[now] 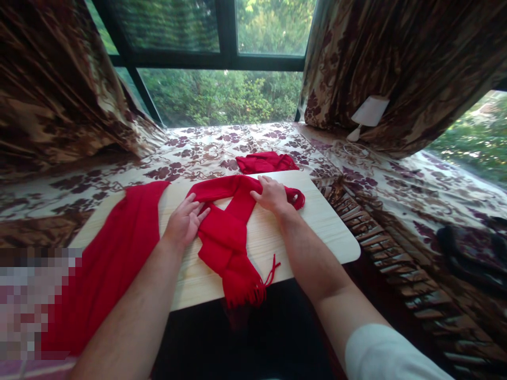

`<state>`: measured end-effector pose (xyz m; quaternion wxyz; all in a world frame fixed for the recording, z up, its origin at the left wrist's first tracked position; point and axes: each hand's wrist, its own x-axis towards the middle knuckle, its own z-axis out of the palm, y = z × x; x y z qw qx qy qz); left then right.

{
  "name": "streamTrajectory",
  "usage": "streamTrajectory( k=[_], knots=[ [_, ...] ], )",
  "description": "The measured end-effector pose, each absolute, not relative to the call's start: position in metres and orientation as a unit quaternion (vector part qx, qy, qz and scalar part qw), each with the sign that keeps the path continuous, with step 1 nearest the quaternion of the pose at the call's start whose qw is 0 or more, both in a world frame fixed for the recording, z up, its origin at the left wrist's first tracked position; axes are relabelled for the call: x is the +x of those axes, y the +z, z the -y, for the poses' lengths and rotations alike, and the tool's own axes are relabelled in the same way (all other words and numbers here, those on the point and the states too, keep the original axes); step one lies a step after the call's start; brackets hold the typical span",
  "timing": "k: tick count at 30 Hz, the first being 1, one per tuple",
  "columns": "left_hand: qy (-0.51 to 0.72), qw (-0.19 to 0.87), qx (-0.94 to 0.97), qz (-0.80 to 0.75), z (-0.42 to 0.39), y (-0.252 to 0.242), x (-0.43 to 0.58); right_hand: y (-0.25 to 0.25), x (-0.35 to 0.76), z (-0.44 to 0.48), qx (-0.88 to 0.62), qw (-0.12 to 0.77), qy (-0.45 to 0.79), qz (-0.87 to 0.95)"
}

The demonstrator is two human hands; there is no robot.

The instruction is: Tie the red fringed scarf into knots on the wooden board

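Observation:
A red fringed scarf [227,232] lies looped and crossed over itself on a pale wooden board [332,232], its fringe hanging at the near edge. My left hand [185,220] rests at the loop's left side, fingers apart, touching the cloth. On the upper right part of the loop lies my right hand [271,194], palm down with thumb and fingers spread. Another red cloth [122,237] drapes over the board's left side toward me. Beyond the far edge sits a folded red cloth [267,162].
Floral fabric [206,145] covers the surface under the window [225,95]. A small white lamp [370,112] stands at the back right, by a patterned curtain [356,58]. A dark object [475,256] lies at far right.

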<state>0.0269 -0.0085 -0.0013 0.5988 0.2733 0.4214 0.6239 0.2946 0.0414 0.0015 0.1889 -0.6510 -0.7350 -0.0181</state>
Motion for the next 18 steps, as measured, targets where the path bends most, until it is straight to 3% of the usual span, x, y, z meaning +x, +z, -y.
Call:
streamTrajectory(
  k=[4,10,12,18],
  knots=[
    [0.613,0.596,0.269,-0.442,0.024,0.002,0.033,-0.003,0.301,-0.043,-0.636,0.171,-0.005,0.752],
    [0.593,0.548,0.278,-0.521,0.056,0.009,0.043,0.000,0.301,-0.044,-0.635,0.225,0.012,0.739],
    [0.568,0.479,0.336,-0.580,0.062,0.015,0.043,0.000,0.300,-0.045,-0.637,0.240,0.013,0.732],
    [0.471,0.110,0.574,-0.661,0.033,0.043,0.042,-0.004,0.291,-0.046,-0.570,0.260,0.013,0.780]
  ],
)
